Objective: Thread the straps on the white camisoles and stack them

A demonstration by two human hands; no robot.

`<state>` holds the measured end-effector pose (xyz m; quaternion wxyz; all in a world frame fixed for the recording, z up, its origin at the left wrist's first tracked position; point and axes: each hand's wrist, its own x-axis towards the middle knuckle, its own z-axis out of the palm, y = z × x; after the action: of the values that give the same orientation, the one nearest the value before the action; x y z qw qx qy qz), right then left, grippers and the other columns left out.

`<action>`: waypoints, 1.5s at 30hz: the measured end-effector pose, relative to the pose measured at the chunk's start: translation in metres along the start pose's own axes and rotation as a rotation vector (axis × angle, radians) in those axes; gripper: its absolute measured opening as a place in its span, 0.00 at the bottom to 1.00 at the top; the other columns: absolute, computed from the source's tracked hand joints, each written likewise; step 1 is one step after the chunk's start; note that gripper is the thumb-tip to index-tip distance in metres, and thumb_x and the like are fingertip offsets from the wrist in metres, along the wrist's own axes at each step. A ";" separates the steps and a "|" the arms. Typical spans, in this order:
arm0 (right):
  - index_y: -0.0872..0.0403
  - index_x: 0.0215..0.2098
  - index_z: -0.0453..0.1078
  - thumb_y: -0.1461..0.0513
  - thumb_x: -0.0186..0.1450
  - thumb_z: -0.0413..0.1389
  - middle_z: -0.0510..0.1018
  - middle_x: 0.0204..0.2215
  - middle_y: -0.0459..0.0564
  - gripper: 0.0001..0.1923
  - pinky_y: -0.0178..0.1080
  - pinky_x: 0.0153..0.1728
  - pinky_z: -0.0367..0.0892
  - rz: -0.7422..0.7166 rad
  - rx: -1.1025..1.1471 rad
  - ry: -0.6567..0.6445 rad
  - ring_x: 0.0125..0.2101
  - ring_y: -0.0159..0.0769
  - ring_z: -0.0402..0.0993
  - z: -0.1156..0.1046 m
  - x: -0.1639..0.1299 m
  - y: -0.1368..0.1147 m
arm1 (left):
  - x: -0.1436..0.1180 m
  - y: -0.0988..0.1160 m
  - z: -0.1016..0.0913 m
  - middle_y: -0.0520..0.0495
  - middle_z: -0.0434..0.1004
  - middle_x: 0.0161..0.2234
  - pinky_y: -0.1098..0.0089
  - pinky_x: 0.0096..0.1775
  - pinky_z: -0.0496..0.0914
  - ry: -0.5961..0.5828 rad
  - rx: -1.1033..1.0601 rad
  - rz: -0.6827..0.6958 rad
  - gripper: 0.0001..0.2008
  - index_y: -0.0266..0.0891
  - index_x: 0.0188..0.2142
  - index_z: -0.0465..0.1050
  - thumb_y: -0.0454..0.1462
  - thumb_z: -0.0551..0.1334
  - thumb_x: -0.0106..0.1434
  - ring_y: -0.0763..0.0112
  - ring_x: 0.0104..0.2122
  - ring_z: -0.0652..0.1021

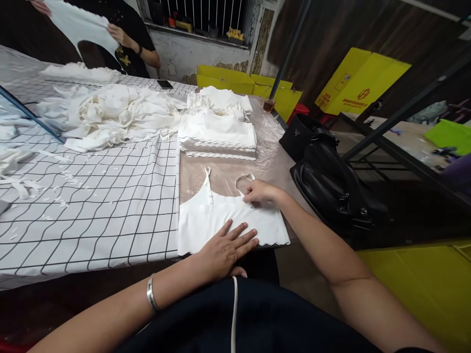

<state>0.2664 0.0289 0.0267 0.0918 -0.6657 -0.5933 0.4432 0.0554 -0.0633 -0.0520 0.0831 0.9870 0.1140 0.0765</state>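
Observation:
A white camisole [206,223] lies flat at the table's near edge, its wavy-edged hem toward me. One thin strap [208,184] points away from me on the left; the other strap [238,182] curves in a loop on the right. My left hand [226,247] rests palm down on the lower part of the cloth, fingers stretched out. At the base of the right strap, my right hand [261,190] has its fingers closed in a pinch on the strap; the fingertips are partly hidden. Just beyond lies a stack of folded white camisoles [221,130].
A heap of loose white garments [121,110] covers the checkered tablecloth [110,206] at the back left. Black bags [327,171] stand at the right edge. A glass of brown drink [269,104] sits by a metal post. Across the table a person [136,34] holds white cloth.

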 end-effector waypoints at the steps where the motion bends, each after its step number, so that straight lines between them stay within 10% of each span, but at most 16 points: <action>1: 0.55 0.15 0.64 0.70 0.50 0.62 0.66 0.13 0.43 0.12 0.30 0.16 0.50 0.015 0.185 0.037 0.16 0.28 0.60 -0.008 0.002 0.003 | 0.000 0.000 0.000 0.45 0.49 0.69 0.48 0.65 0.34 0.003 0.002 0.001 0.40 0.41 0.70 0.45 0.59 0.50 0.66 0.53 0.68 0.46; 9: 0.55 0.24 0.63 0.66 0.66 0.55 0.69 0.19 0.44 0.12 0.27 0.15 0.55 0.064 0.932 0.336 0.17 0.25 0.58 -0.103 0.027 -0.001 | -0.001 -0.001 0.004 0.45 0.49 0.69 0.48 0.65 0.38 0.029 0.053 0.021 0.39 0.40 0.70 0.45 0.57 0.52 0.67 0.53 0.68 0.46; 17: 0.57 0.26 0.65 0.68 0.69 0.52 0.72 0.22 0.45 0.13 0.26 0.16 0.55 0.026 1.125 0.373 0.17 0.23 0.60 -0.119 0.042 -0.010 | -0.001 -0.002 0.003 0.45 0.53 0.68 0.49 0.64 0.42 0.043 -0.010 0.024 0.36 0.44 0.69 0.49 0.55 0.54 0.67 0.54 0.68 0.50; 23: 0.57 0.28 0.68 0.76 0.61 0.58 0.73 0.23 0.44 0.10 0.25 0.20 0.62 -0.004 1.125 0.332 0.22 0.25 0.68 -0.110 0.024 -0.007 | 0.022 -0.017 -0.037 0.42 0.76 0.49 0.53 0.54 0.57 0.155 -0.241 -0.261 0.15 0.42 0.49 0.73 0.46 0.58 0.68 0.56 0.50 0.72; 28: 0.55 0.32 0.69 0.74 0.55 0.64 0.75 0.27 0.42 0.12 0.28 0.26 0.67 -0.132 1.024 0.261 0.25 0.27 0.71 -0.081 0.001 0.007 | 0.054 -0.040 -0.045 0.41 0.76 0.43 0.56 0.45 0.59 0.190 -0.228 -0.647 0.10 0.39 0.43 0.75 0.40 0.59 0.65 0.55 0.45 0.72; 37: 0.54 0.37 0.67 0.63 0.42 0.72 0.73 0.23 0.42 0.26 0.32 0.29 0.68 -0.192 0.865 0.286 0.27 0.33 0.73 -0.005 -0.027 0.047 | 0.086 -0.048 -0.051 0.42 0.74 0.43 0.55 0.46 0.59 0.012 -0.295 -0.706 0.10 0.40 0.36 0.74 0.44 0.66 0.59 0.51 0.47 0.70; 45: 0.55 0.38 0.65 0.57 0.45 0.69 0.74 0.25 0.42 0.26 0.33 0.32 0.63 -0.285 0.791 0.265 0.28 0.31 0.71 0.013 -0.029 0.049 | 0.092 -0.052 -0.054 0.47 0.79 0.36 0.54 0.50 0.57 -0.002 -0.462 -0.793 0.11 0.41 0.41 0.76 0.39 0.66 0.58 0.54 0.45 0.74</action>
<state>0.2950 -0.0151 0.0015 0.4751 -0.5417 -0.4471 0.5301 0.1239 0.0165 0.0035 0.3241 0.8228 0.4628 0.0613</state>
